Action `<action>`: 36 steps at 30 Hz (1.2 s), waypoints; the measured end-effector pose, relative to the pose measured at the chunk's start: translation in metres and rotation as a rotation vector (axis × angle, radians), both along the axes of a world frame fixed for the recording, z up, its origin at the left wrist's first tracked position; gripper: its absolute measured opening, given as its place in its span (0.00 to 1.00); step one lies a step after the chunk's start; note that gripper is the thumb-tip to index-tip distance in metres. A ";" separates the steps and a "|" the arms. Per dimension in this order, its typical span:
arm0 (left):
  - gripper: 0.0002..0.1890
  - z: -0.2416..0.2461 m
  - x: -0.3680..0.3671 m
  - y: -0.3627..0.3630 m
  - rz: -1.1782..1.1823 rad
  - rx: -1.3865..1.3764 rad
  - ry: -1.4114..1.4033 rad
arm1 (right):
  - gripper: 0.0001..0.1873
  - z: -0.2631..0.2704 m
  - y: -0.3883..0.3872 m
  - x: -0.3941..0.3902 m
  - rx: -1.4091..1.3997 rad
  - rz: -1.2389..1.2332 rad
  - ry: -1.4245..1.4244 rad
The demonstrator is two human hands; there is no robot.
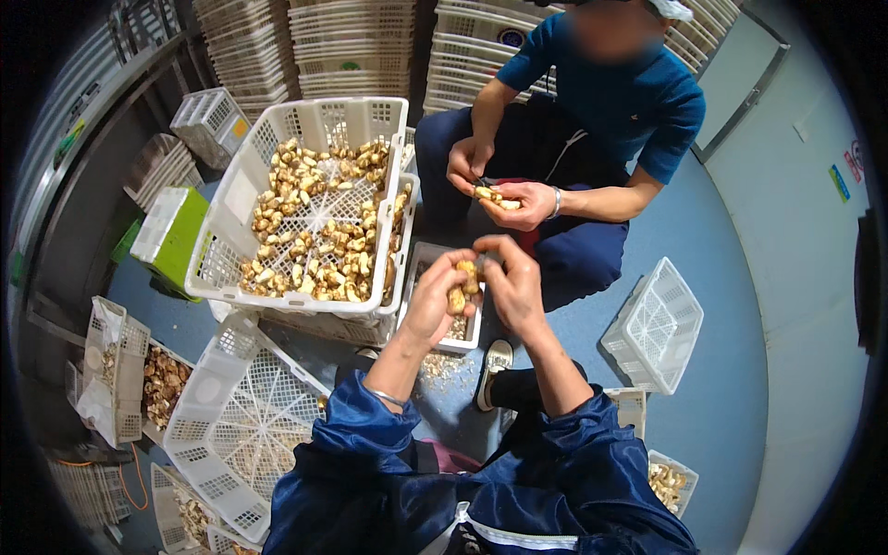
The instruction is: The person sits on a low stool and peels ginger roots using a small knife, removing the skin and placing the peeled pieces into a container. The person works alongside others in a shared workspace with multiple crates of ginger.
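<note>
My left hand (437,295) is closed around several yellow-brown mushrooms (456,300), held in front of me above a small white plastic tray (473,334) with trimmings in it. Close beside it, my right hand (512,281) has its thumb and fingers bent at the top mushroom; whether it grips a small tool is hidden. To the left of my hands, a large white plastic crate (236,295) holds many of the same mushrooms. Pale scraps (444,368) lie on the floor below the tray.
A co-worker (610,118) sits opposite, both hands on mushrooms. A tilted white crate (229,416) stands at lower left, near a crate of brown pieces (165,385). Another white basket (655,333) is on the right. Stacked crates (350,48) line the back. My shoe (496,361) is below.
</note>
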State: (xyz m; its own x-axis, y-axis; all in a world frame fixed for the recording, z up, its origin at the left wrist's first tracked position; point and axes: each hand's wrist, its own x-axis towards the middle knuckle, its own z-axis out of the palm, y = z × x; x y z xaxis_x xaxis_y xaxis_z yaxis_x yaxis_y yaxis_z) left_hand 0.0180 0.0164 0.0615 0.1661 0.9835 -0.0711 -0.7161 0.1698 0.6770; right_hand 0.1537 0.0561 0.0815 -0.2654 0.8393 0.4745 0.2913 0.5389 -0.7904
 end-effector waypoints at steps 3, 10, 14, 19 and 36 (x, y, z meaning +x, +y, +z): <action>0.16 0.000 -0.014 0.006 0.002 0.011 -0.023 | 0.17 0.005 0.012 -0.004 -0.374 0.083 0.370; 0.15 -0.025 -0.025 0.012 0.050 -0.029 0.042 | 0.05 -0.028 0.026 -0.006 -0.636 0.231 0.677; 0.17 -0.022 -0.018 0.018 0.093 -0.025 0.069 | 0.05 -0.027 0.028 -0.007 -0.543 0.242 0.565; 0.18 -0.019 -0.015 0.022 0.098 0.052 0.202 | 0.02 -0.017 0.031 0.008 -0.472 0.190 0.350; 0.12 -0.021 -0.008 0.015 0.397 0.178 0.726 | 0.04 -0.020 0.026 0.011 -0.335 0.161 0.196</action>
State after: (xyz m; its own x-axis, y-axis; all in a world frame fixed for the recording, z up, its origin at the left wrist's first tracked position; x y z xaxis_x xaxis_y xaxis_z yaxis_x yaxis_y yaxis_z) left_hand 0.0104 0.0310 0.0400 -0.2207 0.9659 0.1351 -0.0767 -0.1552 0.9849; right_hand 0.1649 0.0819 0.0616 -0.3378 0.9110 0.2368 0.0511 0.2689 -0.9618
